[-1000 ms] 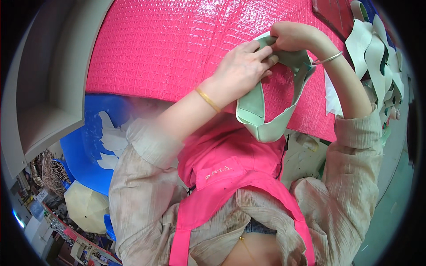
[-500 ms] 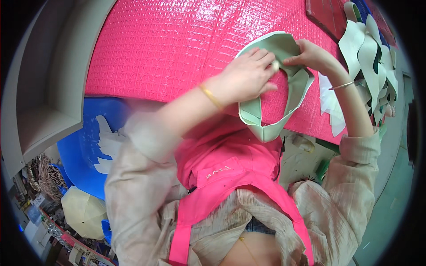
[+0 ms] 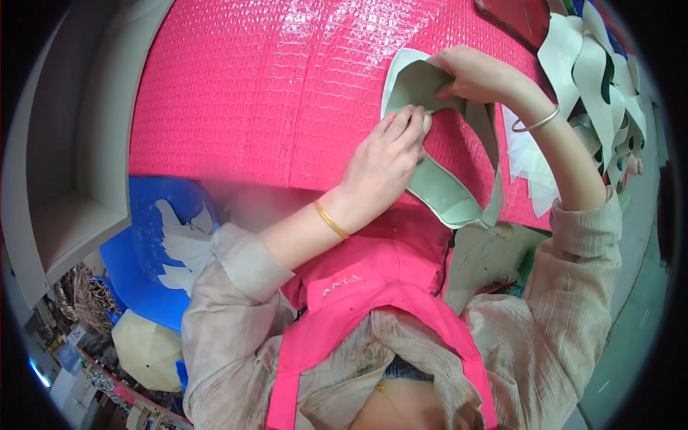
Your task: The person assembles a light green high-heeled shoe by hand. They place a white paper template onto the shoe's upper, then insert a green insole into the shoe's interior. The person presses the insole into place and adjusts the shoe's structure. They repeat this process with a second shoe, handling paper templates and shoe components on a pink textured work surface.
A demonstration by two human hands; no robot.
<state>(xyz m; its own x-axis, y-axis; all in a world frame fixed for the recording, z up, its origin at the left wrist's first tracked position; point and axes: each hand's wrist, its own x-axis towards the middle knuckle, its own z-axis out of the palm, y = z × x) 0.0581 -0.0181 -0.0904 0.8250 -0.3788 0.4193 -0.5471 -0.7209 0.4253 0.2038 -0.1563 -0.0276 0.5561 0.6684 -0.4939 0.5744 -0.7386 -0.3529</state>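
Note:
A pale green shoe upper (image 3: 443, 188), lighter along its outer edge, lies as an open loop over the near right part of the pink-covered table. My left hand (image 3: 387, 154) grips its left inner edge, fingers bent and pressed together. A small pale bit shows at those fingertips, too small to name. At the loop's far right, my right hand (image 3: 474, 75) pinches the rim, thumb on the inner face and the other fingers partly hidden behind it. The loop's lower tip hangs over the table's near edge, close to my pink apron (image 3: 373, 283).
The pink textured table cover (image 3: 236, 93) stretches left and away. Thin whitish sheets (image 3: 530, 161) lie by my right forearm. Beyond are a dark red board (image 3: 517, 20) and piled pale cut pieces (image 3: 591, 79). On the left stand a blue chair (image 3: 140, 251) with white scraps and a grey shelf (image 3: 79, 215).
The upper has turned and narrowed, its lower tip swinging right. My left hand has shifted down and left onto its inner edge; my right hand has moved left and up along the rim.

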